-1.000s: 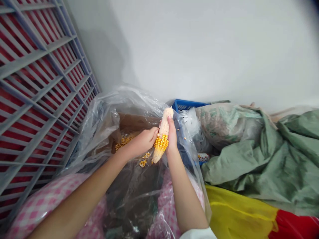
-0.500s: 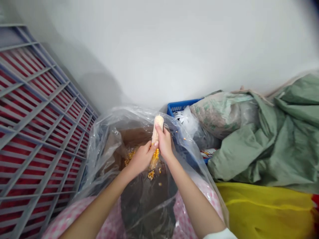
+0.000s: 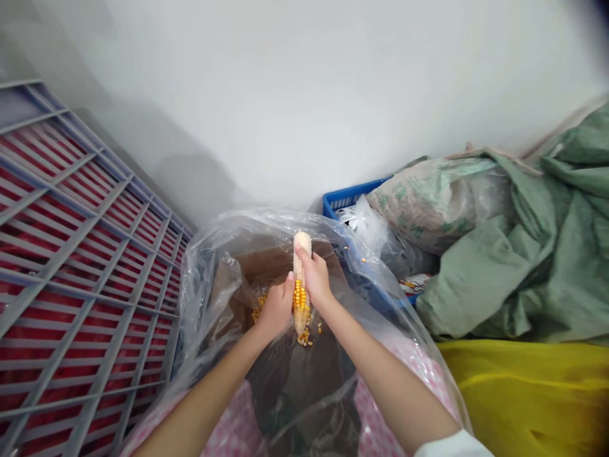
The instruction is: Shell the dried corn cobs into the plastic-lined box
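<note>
Both of my hands grip one corn cob (image 3: 301,293), held over a clear plastic bag (image 3: 200,266) with its mouth spread wide. The cob's far end is pale and bare, while yellow kernels still cover part of the near half. My right hand (image 3: 316,274) wraps the upper right side, thumb lying along the bare part. Lower down on the left, my left hand (image 3: 278,303) has its thumb against the cob beside the yellow kernels. Loose kernels (image 3: 304,337) lie on the plastic just under the cob's near tip. More kernels (image 3: 259,307) sit inside the bag, partly hidden by my left hand.
A grey slatted crate (image 3: 90,254) with red showing through stands on the left. To the right are a blue basket (image 3: 354,190) with plastic bags, green cloth (image 3: 499,273) and a yellow sack (image 3: 533,393). A white wall (image 3: 304,95) rises behind.
The view has shifted slightly. My left thumb has moved off the front of the cob to its left side, leaving more yellow kernels visible. Both hands keep hold of the cob.
</note>
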The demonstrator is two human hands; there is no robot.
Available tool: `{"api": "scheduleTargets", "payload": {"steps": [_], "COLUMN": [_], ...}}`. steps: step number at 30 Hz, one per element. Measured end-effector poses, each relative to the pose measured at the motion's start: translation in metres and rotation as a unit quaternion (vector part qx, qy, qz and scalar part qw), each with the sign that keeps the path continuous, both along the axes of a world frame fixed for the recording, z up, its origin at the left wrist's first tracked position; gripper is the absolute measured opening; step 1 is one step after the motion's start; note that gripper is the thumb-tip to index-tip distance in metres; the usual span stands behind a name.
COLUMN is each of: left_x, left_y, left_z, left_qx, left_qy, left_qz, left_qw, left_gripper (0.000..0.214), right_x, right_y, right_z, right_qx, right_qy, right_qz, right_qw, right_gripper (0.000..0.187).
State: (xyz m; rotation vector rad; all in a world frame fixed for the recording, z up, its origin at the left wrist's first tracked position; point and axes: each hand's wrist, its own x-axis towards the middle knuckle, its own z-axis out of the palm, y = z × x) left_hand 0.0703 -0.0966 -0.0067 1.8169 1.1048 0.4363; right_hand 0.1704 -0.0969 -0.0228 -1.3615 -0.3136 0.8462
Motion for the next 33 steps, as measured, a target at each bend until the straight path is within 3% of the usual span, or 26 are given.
{"api": "scheduleTargets", "payload": {"steps": [3, 8, 10, 13, 15, 19, 24, 26, 30, 33], "left_x": [0.001, -0.001, -0.003, -0.004, -0.003, -0.003, 0.0, 0.0, -0.004, -0.006], "left_y": [0.007, 0.016, 0.015, 0.01, 0.007, 0.005, 0.009, 0.014, 0.027, 0.027], "left_z": [-0.003, 0.001, 0.005, 0.01, 0.01, 0.006, 0.002, 0.0, -0.004, -0.002], "left_qx": [-0.03, -0.157, -0.113, 0.002, 0.032, 0.01, -0.068, -0.095, -0.038, -0.033], "left_qy": [-0.02, -0.015, -0.001, 0.026, 0.041, 0.019, -0.005, -0.004, 0.045, 0.043], "left_qz": [0.015, 0.008, 0.005, -0.05, -0.081, -0.092, -0.023, -0.024, 0.002, 0.011], "left_qw": [0.999, 0.987, 0.994, 0.998, 0.995, 0.996, 0.997, 0.995, 0.998, 0.998], "left_gripper": [0.047, 0.06, 0.062, 0.052, 0.049, 0.049, 0.049, 0.046, 0.037, 0.049], "right_x": [0.003, 0.009, 0.009, 0.007, 0.003, -0.003, 0.001, 0.005, 0.009, 0.009], "right_y": [0.0, 0.0, 0.0, 0.0, 0.001, 0.001, 0.0, 0.0, 0.003, 0.006], "right_z": [-0.001, 0.001, 0.001, -0.001, -0.003, -0.005, 0.001, 0.003, 0.002, 0.001], "right_qx": [-0.002, 0.011, 0.014, 0.017, 0.022, 0.036, 0.037, 0.043, 0.054, 0.059], "right_qy": [0.033, 0.0, -0.013, -0.047, -0.054, -0.034, 0.049, 0.052, 0.058, 0.061], "right_qz": [-0.003, -0.046, -0.057, -0.06, -0.048, -0.013, 0.02, 0.008, -0.043, -0.063], "right_qw": [0.999, 0.999, 0.998, 0.997, 0.997, 0.999, 0.998, 0.998, 0.996, 0.994], "right_gripper": [0.039, 0.038, 0.038, 0.037, 0.036, 0.038, 0.04, 0.04, 0.045, 0.046]}}
